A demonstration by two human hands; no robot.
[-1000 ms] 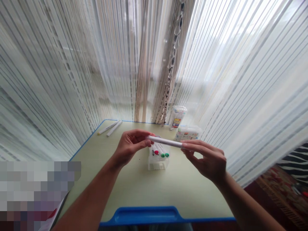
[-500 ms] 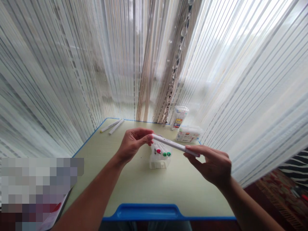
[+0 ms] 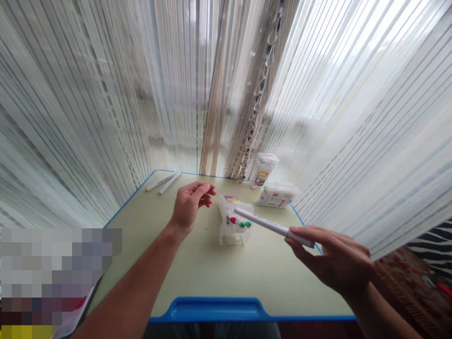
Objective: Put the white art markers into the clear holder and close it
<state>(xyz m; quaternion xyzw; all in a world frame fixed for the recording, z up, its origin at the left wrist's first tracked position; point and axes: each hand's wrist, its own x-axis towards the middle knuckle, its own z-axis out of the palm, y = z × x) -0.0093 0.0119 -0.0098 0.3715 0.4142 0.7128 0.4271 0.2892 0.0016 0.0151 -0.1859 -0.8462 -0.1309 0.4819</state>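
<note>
My right hand [image 3: 335,259] pinches a white marker [image 3: 264,223] near its right end. The marker slants up to the left, and its far end passes in front of a clear plastic case [image 3: 224,235]. Several markers lie in that case, with a red cap end [image 3: 232,220] and green cap ends [image 3: 245,224] facing me. Left of the case, my left hand [image 3: 192,205] hovers over the table with loosely curled fingers and nothing in them.
Two white markers [image 3: 169,183] lie at the table's back left. A clear upright case [image 3: 263,170] and a lying case of markers [image 3: 278,195] stand at the back right. String curtains [image 3: 176,94] hang behind the table [image 3: 197,273], whose front edge has a blue tray [image 3: 217,308].
My left hand has let go of the marker's left end and drawn slightly left. My right hand has carried the marker right and a little toward me.
</note>
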